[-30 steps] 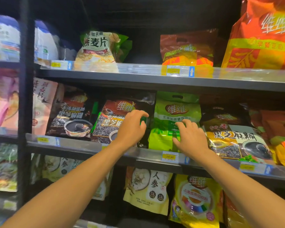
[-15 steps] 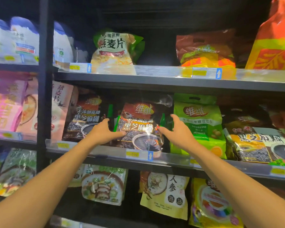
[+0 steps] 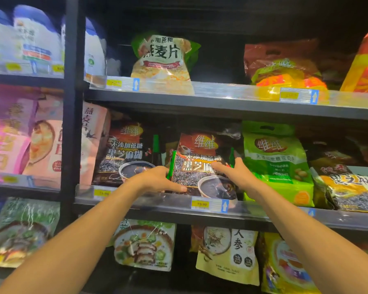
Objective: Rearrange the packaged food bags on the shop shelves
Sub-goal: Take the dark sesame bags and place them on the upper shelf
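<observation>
A dark black-sesame bag (image 3: 200,158) with a bowl picture stands on the middle shelf (image 3: 153,206). My left hand (image 3: 155,180) grips its lower left edge, thumb across the front. My right hand (image 3: 237,172) holds its right edge, thumb lying on the front of the bag. A matching dark bag (image 3: 123,153) stands just to its left. A green bag (image 3: 275,162) stands to its right.
The top shelf (image 3: 221,92) carries an oat bag (image 3: 164,60), a red-yellow bag (image 3: 283,68) and an orange bag (image 3: 363,66). Pink bags (image 3: 45,141) fill the left bay past a black post (image 3: 70,102). Another sesame bag (image 3: 348,183) lies at right. Several bags hang below.
Both hands shifted from the green bag's area to the dark sesame bag and closed in on its two sides. The view has swung left.
</observation>
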Motion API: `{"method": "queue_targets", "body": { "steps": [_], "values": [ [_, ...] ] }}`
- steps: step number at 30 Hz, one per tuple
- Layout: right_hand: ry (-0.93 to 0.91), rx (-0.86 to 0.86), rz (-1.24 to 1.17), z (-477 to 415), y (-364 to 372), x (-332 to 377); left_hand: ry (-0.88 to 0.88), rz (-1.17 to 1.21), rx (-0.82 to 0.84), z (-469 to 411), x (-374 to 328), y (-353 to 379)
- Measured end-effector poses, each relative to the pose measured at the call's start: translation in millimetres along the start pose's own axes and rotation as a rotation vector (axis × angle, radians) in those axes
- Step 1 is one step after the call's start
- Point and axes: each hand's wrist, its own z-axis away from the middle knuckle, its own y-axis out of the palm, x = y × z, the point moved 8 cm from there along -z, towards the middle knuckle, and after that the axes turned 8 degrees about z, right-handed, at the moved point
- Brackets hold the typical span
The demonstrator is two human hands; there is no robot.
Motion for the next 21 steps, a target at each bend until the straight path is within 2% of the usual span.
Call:
{"method": "queue_targets", "body": {
  "steps": [11, 21],
  "values": [
    [-0.077, -0.139, -0.032, 3.9, -2.9, 13.6, 0.093, 0.183, -0.059, 1.4, -7.3, -8.6],
    [-0.080, -0.132, -0.056, -5.8, 26.9, 44.7, 0.027, 0.232, -0.120, 6.6, 40.4, -50.1]
  ]
}}
